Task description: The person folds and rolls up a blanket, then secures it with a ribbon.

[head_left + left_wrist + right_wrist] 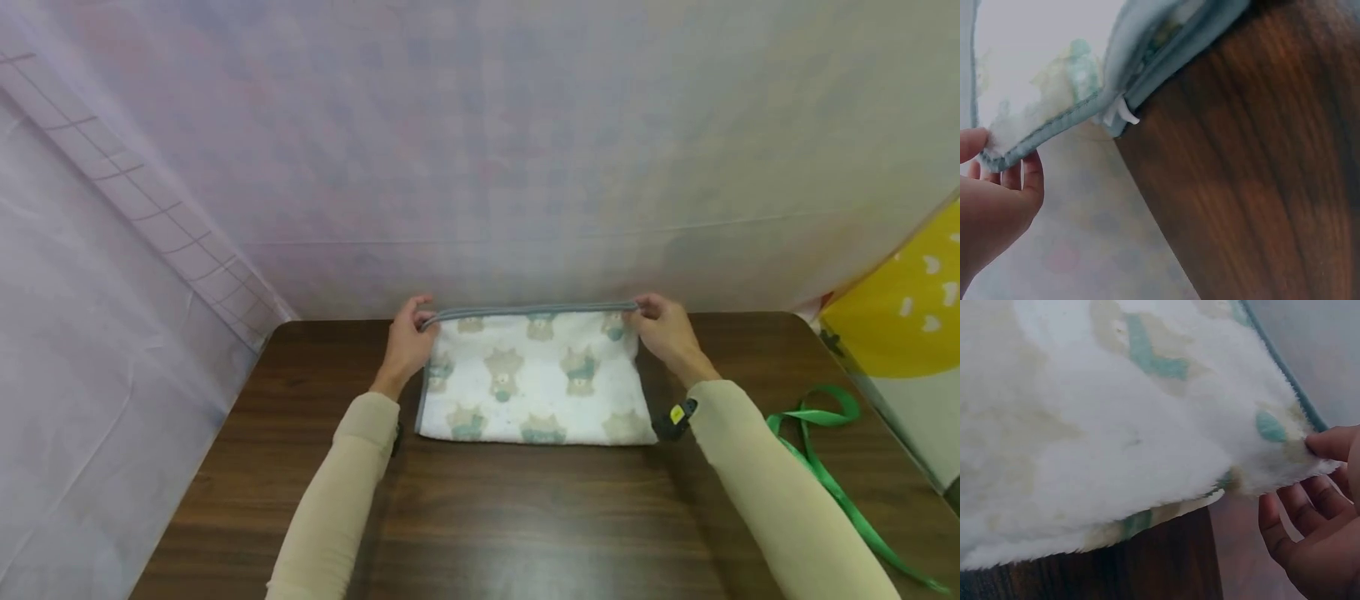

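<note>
A folded white fleecy towel [536, 379] with beige and green animal prints and a grey-blue bound edge lies on the brown wooden table. My left hand [408, 340] pinches its far left corner, thumb above and fingers beneath. In the left wrist view, that towel corner [1054, 87] is lifted past the table's edge, with a small white tag [1124, 112] at the binding. My right hand [667, 333] pinches the far right corner. In the right wrist view the towel's layers [1147, 444] show at the folded side, thumb on top.
A green ribbon [825, 471] lies loosely looped at the table's [495, 517] right side. Beyond the far edge hangs a pale checked curtain [487, 167]. A yellow patterned cloth [907, 308] hangs at the right.
</note>
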Demonstrator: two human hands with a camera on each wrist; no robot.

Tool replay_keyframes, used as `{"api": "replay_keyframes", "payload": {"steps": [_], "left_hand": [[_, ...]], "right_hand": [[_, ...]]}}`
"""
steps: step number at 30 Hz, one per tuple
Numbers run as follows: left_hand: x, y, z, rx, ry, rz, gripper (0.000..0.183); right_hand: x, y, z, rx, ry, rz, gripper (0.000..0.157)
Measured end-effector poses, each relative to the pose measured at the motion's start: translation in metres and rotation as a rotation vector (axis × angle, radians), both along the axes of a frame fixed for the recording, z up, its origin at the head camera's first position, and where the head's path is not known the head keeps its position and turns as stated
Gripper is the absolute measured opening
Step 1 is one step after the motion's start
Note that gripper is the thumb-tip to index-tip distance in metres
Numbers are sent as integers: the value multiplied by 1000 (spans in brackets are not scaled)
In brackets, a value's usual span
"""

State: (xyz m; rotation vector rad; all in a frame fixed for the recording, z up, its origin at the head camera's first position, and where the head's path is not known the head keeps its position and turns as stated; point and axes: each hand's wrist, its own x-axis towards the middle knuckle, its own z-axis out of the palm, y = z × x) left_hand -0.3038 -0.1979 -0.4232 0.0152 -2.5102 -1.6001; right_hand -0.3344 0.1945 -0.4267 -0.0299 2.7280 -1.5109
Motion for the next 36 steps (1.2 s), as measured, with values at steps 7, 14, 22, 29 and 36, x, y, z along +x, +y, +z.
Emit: {"api": "replay_keyframes", "payload": {"steps": [7,14,22,29,36], "left_hand": [[2,12,-10,-48,-54,-21,49],[10,26,-17,-272,-116,-74,61],[21,40,-27,-548,-48,-167,56],[42,61,-35,-771,-179,-227,60],[53,66,-41,-860,-375,-320,78]], "right_hand": [[-1,2,-13,70,17,55,44],[7,-8,-17,249,120,201,48],[28,-33,-22,381,252,461,47],[39,-38,-33,531,218,673,62],[35,-35,-46,604,173,764,85]]}}
